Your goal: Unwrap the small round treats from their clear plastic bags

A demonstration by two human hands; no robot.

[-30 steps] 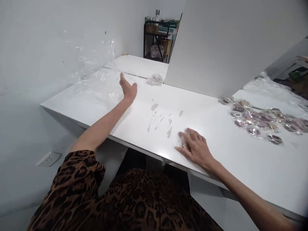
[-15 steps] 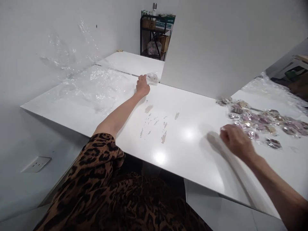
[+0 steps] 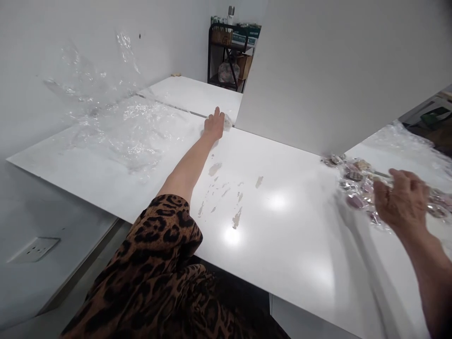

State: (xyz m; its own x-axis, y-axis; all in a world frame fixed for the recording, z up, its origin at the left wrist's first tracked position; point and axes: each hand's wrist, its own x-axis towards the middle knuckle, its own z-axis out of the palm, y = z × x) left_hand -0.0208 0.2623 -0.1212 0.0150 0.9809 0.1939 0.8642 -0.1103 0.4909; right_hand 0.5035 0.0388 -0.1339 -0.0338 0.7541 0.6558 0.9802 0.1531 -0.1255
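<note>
Right hand [image 3: 404, 200] has moved over rounded, pink-brown, plastic-wrapped pieces [image 3: 355, 201], frame right. Left hand [image 3: 213, 124] adjoins clear plastic packet [image 3: 228, 122], upper centre; both grips unclear.

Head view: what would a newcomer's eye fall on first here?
Probably the crumpled, clear plastic film spread over the left end of the glossy white table. Then the cluster of small pink and brown pieces in clear wrappers at right, the right hand over it. Between them stands a large, flat grey panel, with the left hand at a clear plastic packet by its lower left corner.
</note>
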